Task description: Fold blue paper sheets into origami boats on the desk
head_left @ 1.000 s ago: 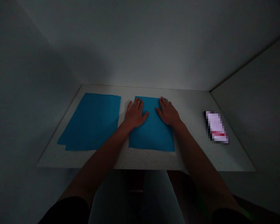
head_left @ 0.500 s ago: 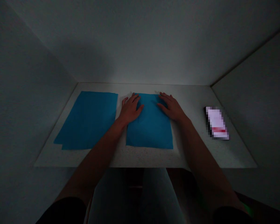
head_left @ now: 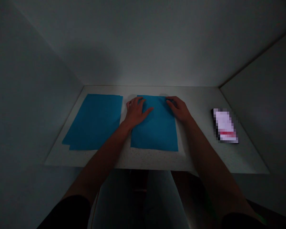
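Light: very dim; edges and small details are hard to read.
Left hand [head_left: 135, 112]: lies palm down on the far left part of the middle blue sheet [head_left: 154, 130], fingers spread a little apart, thumb angled out toward the sheet's centre; it grips nothing.
Right hand [head_left: 179, 108]: rests at the sheet's far right corner, fingers curled at that edge; whether they pinch the paper or only press on it cannot be told in this light.
Middle blue sheet: lies flat at the centre of the worktop [head_left: 157, 159], its near edge close to the worktop's front edge; its far corners are covered by the hands.
Left blue paper [head_left: 95, 121]: lies beside it toward the worktop's left edge, a narrow gap between them; a stepped near edge suggests more than one layer, but the count is unclear.
Phone [head_left: 225, 125]: lies near the right edge, well apart from the hands; its screen is pixelated and unreadable.
Forearms: run in from the bottom, upper parts lost in shadow.
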`<state>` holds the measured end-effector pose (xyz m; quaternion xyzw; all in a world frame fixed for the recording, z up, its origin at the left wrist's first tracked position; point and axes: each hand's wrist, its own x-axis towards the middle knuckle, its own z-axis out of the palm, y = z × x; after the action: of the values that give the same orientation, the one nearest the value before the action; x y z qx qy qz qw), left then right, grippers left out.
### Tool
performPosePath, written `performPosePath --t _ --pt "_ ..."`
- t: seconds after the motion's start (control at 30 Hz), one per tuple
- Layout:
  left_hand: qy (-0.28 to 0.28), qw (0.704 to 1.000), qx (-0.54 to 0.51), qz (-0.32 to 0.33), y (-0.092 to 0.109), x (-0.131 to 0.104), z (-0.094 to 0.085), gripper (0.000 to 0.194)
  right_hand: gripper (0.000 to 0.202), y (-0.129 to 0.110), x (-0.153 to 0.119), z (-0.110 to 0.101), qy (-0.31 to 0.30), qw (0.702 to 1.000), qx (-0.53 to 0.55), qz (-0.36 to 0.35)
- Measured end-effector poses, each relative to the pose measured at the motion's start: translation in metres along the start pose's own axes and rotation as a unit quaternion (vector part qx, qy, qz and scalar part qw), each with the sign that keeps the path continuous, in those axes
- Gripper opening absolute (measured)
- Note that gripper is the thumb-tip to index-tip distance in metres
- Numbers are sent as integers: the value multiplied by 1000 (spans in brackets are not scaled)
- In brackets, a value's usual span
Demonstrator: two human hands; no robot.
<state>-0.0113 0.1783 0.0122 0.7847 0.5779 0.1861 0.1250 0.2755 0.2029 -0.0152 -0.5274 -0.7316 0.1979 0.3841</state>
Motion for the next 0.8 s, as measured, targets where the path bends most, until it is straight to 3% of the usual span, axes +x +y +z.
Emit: performPosePath --t 0.07,0.13,0.33,0.57,0.8 --pt "41 994 26 -98 -2 2 -4 80 55 0 0 0 10 1000 12 3" --pt "35 989 36 -141 -3 4 -9 87 54 -1 0 0 15 1000 20 2" --pt "-36 985 22 -167 -1 6 -18 67 55 1 1 2 20 999 28 -5" --pt "-71 979 37 -190 14 -3 -31 87 46 4 4 5 29 999 39 -2" --pt "-122 966 29 -227 14 -8 -39 81 51 4 5 7 32 999 39 5"
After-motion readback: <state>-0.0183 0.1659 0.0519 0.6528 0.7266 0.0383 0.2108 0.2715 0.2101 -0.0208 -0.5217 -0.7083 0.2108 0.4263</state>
